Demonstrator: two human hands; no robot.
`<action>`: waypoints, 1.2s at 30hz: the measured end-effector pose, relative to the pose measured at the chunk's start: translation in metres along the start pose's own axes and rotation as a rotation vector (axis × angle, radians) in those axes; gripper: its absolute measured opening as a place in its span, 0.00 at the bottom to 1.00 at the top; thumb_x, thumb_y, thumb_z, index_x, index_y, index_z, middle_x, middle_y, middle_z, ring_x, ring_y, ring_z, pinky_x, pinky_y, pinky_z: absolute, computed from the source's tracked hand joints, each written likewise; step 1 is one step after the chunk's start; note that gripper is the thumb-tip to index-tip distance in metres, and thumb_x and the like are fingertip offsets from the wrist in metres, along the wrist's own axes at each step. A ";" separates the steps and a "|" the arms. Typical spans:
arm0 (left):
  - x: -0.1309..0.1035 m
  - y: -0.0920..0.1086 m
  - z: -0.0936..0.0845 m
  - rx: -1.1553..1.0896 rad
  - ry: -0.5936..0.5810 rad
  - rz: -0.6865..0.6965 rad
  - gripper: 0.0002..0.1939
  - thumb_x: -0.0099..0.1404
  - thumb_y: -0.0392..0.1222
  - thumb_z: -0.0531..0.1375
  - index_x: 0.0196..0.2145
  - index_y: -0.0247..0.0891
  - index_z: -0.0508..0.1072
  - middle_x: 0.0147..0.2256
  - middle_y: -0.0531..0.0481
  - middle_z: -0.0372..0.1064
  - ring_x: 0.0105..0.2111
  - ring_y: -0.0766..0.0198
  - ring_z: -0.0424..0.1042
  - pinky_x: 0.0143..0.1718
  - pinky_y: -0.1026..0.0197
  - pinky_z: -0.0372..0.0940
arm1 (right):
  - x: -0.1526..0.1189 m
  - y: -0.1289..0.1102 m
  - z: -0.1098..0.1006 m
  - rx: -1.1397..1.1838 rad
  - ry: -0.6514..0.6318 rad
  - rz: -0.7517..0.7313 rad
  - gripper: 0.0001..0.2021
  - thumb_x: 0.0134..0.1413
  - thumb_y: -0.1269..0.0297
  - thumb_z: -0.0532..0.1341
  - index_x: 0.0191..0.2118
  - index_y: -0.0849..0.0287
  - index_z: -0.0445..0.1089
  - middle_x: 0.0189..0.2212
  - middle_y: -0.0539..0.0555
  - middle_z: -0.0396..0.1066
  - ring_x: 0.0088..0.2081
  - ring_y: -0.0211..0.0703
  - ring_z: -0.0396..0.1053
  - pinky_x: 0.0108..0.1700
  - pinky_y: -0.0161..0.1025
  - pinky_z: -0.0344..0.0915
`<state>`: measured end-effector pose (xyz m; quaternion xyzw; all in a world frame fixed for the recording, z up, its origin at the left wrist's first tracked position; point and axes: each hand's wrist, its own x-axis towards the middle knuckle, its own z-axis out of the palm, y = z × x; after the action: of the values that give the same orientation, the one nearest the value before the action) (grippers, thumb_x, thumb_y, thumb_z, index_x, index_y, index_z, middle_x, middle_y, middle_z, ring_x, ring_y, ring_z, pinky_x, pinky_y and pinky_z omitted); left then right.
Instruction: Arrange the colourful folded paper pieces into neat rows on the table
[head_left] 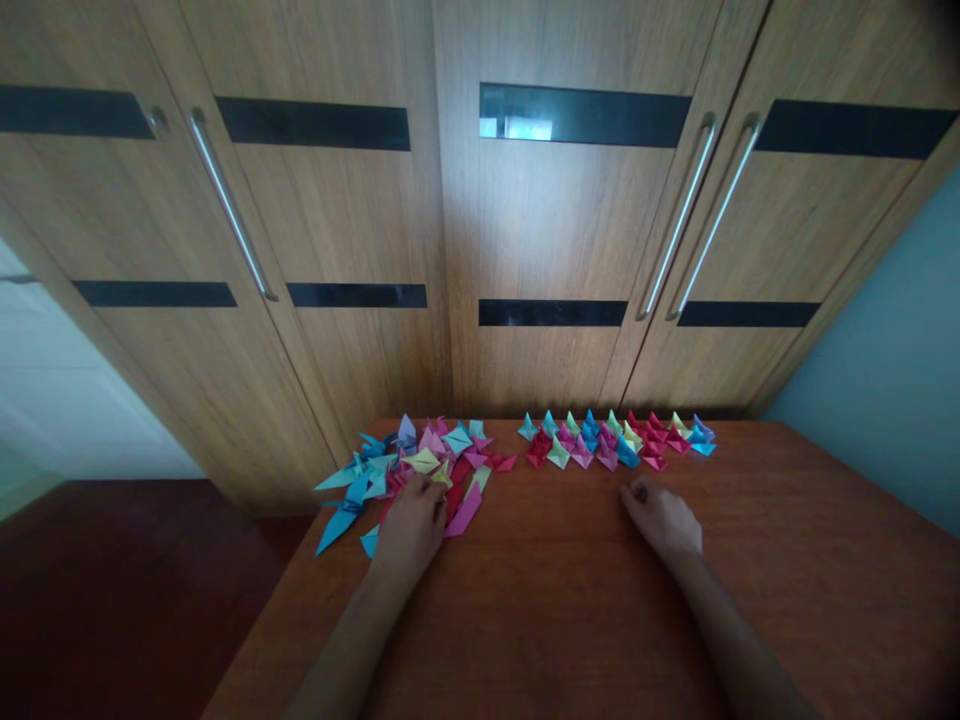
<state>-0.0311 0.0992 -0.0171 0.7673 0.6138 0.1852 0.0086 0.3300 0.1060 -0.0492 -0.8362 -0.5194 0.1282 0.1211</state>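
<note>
My left hand [411, 522] reaches into a loose pile of folded paper cranes [358, 492] on the left part of the table. Its fingers are closed at a small yellow origami crane [441, 474], and the exact contact is partly hidden. Blue, pink, red, purple and pale green pieces lie jumbled around that hand. Over on the right, my right hand [664, 516] rests on the tabletop with its fingers curled in, and nothing shows in them. Beyond it, small folded paper pieces [606, 450] in mixed colours stand close together in rows, apart from the hand.
The reddish-brown wooden table [540, 620] ends at the back against a tall wooden wardrobe [540, 220] with metal handles and dark bands. A pale blue wall [885, 380] rises at the right. Dark reddish floor [135, 590] lies beyond the table's left edge.
</note>
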 end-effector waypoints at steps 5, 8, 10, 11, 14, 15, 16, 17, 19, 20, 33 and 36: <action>0.000 0.001 -0.003 -0.005 0.043 -0.001 0.13 0.65 0.36 0.49 0.41 0.38 0.73 0.42 0.44 0.68 0.41 0.57 0.69 0.39 0.60 0.64 | 0.000 0.000 -0.001 0.010 -0.003 -0.008 0.16 0.54 0.47 0.49 0.33 0.51 0.68 0.33 0.55 0.73 0.39 0.52 0.71 0.34 0.42 0.62; 0.000 0.000 -0.006 -0.069 0.130 -0.005 0.14 0.64 0.36 0.50 0.43 0.39 0.73 0.42 0.44 0.69 0.41 0.56 0.70 0.38 0.59 0.65 | -0.001 0.000 0.000 0.019 0.002 -0.019 0.16 0.53 0.47 0.49 0.32 0.51 0.68 0.32 0.54 0.72 0.38 0.51 0.71 0.34 0.41 0.62; -0.001 0.002 -0.007 -0.189 0.238 0.001 0.14 0.63 0.37 0.51 0.43 0.38 0.73 0.42 0.44 0.71 0.42 0.56 0.70 0.42 0.58 0.65 | -0.001 0.001 0.000 0.026 0.007 -0.020 0.16 0.53 0.47 0.50 0.31 0.51 0.68 0.32 0.54 0.72 0.37 0.50 0.71 0.33 0.40 0.62; -0.001 0.005 -0.006 -0.272 0.294 -0.002 0.13 0.63 0.37 0.52 0.42 0.38 0.73 0.41 0.45 0.71 0.42 0.57 0.70 0.44 0.58 0.64 | 0.000 0.002 0.001 0.030 0.009 -0.022 0.16 0.53 0.48 0.50 0.31 0.51 0.69 0.32 0.54 0.72 0.37 0.50 0.71 0.33 0.39 0.61; -0.003 0.021 0.002 -0.577 0.334 -0.064 0.11 0.61 0.39 0.54 0.39 0.39 0.74 0.40 0.48 0.73 0.41 0.58 0.71 0.44 0.58 0.64 | 0.003 0.006 0.003 0.061 0.025 -0.046 0.15 0.52 0.49 0.52 0.30 0.52 0.69 0.31 0.54 0.72 0.35 0.48 0.70 0.32 0.38 0.60; -0.003 0.029 0.007 -0.681 0.295 -0.095 0.10 0.60 0.40 0.55 0.38 0.39 0.74 0.38 0.48 0.74 0.39 0.58 0.72 0.42 0.59 0.65 | 0.005 0.007 0.004 0.091 0.032 -0.076 0.15 0.52 0.50 0.52 0.29 0.52 0.69 0.30 0.53 0.72 0.35 0.48 0.70 0.32 0.38 0.59; -0.003 0.038 0.014 -0.782 0.239 -0.123 0.10 0.60 0.41 0.56 0.37 0.39 0.75 0.36 0.49 0.74 0.37 0.58 0.73 0.39 0.59 0.66 | 0.006 0.008 0.005 0.137 0.036 -0.122 0.14 0.52 0.51 0.53 0.29 0.53 0.69 0.29 0.53 0.72 0.33 0.47 0.70 0.32 0.37 0.59; -0.003 0.048 0.021 -0.872 0.189 -0.150 0.10 0.59 0.41 0.57 0.37 0.38 0.75 0.34 0.49 0.75 0.35 0.59 0.73 0.37 0.59 0.67 | 0.007 0.009 0.005 0.199 0.030 -0.184 0.13 0.51 0.52 0.54 0.28 0.53 0.69 0.27 0.52 0.72 0.32 0.46 0.69 0.33 0.37 0.59; 0.000 0.066 0.036 -1.021 0.109 -0.182 0.09 0.57 0.41 0.58 0.35 0.37 0.75 0.32 0.49 0.75 0.33 0.59 0.73 0.35 0.60 0.67 | 0.006 0.007 0.006 0.364 -0.017 -0.339 0.13 0.51 0.52 0.54 0.28 0.55 0.68 0.26 0.51 0.70 0.31 0.43 0.68 0.34 0.36 0.59; 0.002 0.075 0.043 -1.071 0.093 -0.192 0.09 0.57 0.41 0.58 0.34 0.36 0.74 0.31 0.48 0.75 0.32 0.59 0.74 0.35 0.60 0.67 | 0.005 0.005 0.005 0.455 -0.057 -0.413 0.13 0.51 0.52 0.54 0.27 0.55 0.68 0.25 0.50 0.69 0.31 0.43 0.67 0.34 0.36 0.60; 0.030 0.116 0.076 -1.059 0.063 -0.058 0.09 0.57 0.34 0.56 0.33 0.38 0.75 0.32 0.50 0.74 0.31 0.63 0.72 0.34 0.63 0.65 | -0.025 -0.035 0.009 0.962 -0.274 -0.593 0.14 0.49 0.51 0.61 0.31 0.59 0.68 0.23 0.47 0.62 0.27 0.35 0.60 0.31 0.33 0.57; 0.030 0.113 0.077 -1.050 0.047 -0.045 0.09 0.57 0.35 0.57 0.34 0.38 0.75 0.33 0.50 0.74 0.31 0.64 0.72 0.33 0.64 0.65 | -0.020 -0.035 0.020 0.926 -0.246 -0.594 0.15 0.48 0.51 0.61 0.29 0.60 0.68 0.22 0.47 0.61 0.27 0.36 0.60 0.30 0.33 0.57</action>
<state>0.1030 0.1163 -0.0534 0.6420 0.4547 0.4849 0.3820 0.2849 0.1041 -0.0546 -0.4925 -0.6322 0.3997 0.4451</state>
